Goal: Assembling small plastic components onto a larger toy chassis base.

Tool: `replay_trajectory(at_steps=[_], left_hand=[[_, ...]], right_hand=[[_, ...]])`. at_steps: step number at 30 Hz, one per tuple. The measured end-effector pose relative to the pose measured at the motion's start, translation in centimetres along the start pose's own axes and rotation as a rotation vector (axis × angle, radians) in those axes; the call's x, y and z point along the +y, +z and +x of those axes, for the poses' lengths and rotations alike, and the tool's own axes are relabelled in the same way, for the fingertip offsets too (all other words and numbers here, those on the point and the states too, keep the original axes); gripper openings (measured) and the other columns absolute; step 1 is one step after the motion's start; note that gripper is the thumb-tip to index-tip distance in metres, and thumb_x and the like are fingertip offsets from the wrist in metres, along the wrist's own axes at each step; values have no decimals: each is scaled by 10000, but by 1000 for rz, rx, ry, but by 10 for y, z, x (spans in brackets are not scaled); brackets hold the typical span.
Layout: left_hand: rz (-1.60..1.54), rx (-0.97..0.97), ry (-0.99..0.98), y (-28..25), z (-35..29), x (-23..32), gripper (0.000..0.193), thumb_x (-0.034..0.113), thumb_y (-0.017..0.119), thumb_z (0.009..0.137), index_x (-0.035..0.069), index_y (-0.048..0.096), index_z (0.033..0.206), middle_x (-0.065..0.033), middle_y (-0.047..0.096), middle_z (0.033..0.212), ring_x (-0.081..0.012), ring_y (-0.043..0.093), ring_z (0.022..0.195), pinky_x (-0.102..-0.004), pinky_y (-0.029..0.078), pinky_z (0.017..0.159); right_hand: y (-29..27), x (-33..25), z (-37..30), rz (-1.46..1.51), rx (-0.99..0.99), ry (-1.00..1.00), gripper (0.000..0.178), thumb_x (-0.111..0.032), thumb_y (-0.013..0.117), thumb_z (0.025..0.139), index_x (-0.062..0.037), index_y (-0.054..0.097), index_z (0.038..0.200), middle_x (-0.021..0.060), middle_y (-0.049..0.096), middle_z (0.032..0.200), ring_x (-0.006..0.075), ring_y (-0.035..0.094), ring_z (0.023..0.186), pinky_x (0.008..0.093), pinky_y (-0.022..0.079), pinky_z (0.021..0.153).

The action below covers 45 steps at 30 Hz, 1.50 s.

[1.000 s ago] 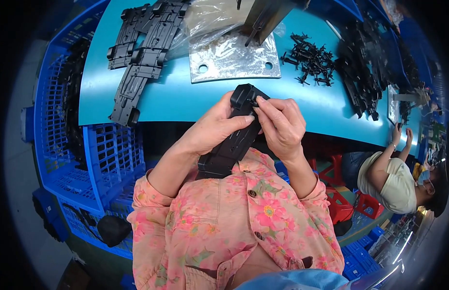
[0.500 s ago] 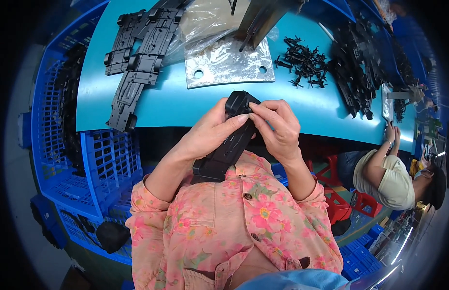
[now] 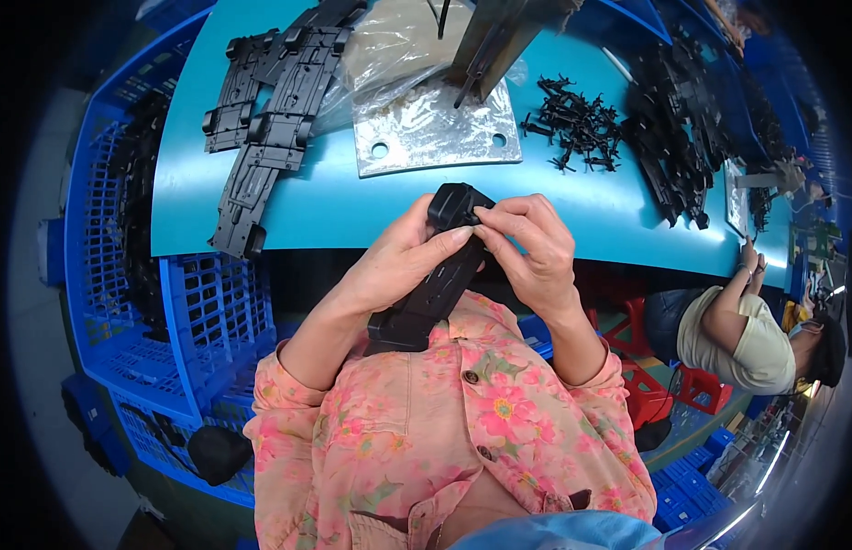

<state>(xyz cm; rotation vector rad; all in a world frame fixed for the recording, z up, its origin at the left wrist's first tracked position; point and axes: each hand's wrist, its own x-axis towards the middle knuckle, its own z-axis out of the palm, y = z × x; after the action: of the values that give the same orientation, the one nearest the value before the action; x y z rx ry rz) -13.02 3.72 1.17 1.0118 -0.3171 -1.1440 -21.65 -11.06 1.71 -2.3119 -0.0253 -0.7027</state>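
A long black plastic chassis (image 3: 432, 298) is held at a slant in front of my chest, its upper end near the table edge. My left hand (image 3: 395, 263) wraps round it, thumb lying across its face just below the raised, rounded end. The thumb and fingers of my right hand (image 3: 536, 240) are pinched together against the side of that upper end. Whatever small thing lies between those fingertips is hidden. Past my hands, a pile of small black branched plastic pieces (image 3: 577, 126) rests on the turquoise table (image 3: 352, 215).
A metal plate (image 3: 435, 154) with an upright metal stand (image 3: 494, 46) sits ahead. More black chassis lie in a row (image 3: 261, 165) at left and in a heap (image 3: 673, 137) at right. Blue crates (image 3: 183, 339) stand at left. A seated person (image 3: 742, 335) works at far right.
The chassis and both hands sit slightly lower in the picture, as does much of the table. My grip on the chassis looks the same.
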Motion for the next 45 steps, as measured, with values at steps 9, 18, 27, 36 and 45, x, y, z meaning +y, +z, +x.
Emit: replay_trajectory(at_steps=[9,18,27,36,45], left_hand=[[-11,-16,-8,0,-1,7,393,-10,490,815,2,338,1177,-89,498,1023,-141,549,888,-263,471,762],[-44,30,-38,-1,1,3,432,1,503,807,2,323,1199,-82,485,1043,-134,529,914,-257,461,773],[-2,27,-14,-3,2,-1,403,10,505,809,2,344,1179,-69,494,1021,-120,522,916,-251,456,774],[32,36,8,-4,4,-4,387,21,516,805,7,363,1160,-50,499,988,-89,503,878,-227,440,730],[80,39,34,-5,4,-6,371,31,511,799,6,373,1142,-57,508,947,-101,494,869,-236,434,717]], right_hand=[[5,-1,3,27,37,-18,310,44,661,634,-33,626,933,78,552,747,199,521,670,280,418,571],[10,1,7,-16,51,-70,332,16,682,621,-36,625,944,78,559,764,199,516,673,281,419,573],[4,-2,9,131,-70,92,235,34,660,650,-9,617,877,81,578,793,174,525,713,262,432,608],[2,-2,9,80,-94,93,236,42,659,656,-9,609,880,81,579,803,166,522,706,257,431,607],[3,-4,8,56,-95,74,253,56,668,643,-13,604,877,88,575,805,166,529,704,252,433,594]])
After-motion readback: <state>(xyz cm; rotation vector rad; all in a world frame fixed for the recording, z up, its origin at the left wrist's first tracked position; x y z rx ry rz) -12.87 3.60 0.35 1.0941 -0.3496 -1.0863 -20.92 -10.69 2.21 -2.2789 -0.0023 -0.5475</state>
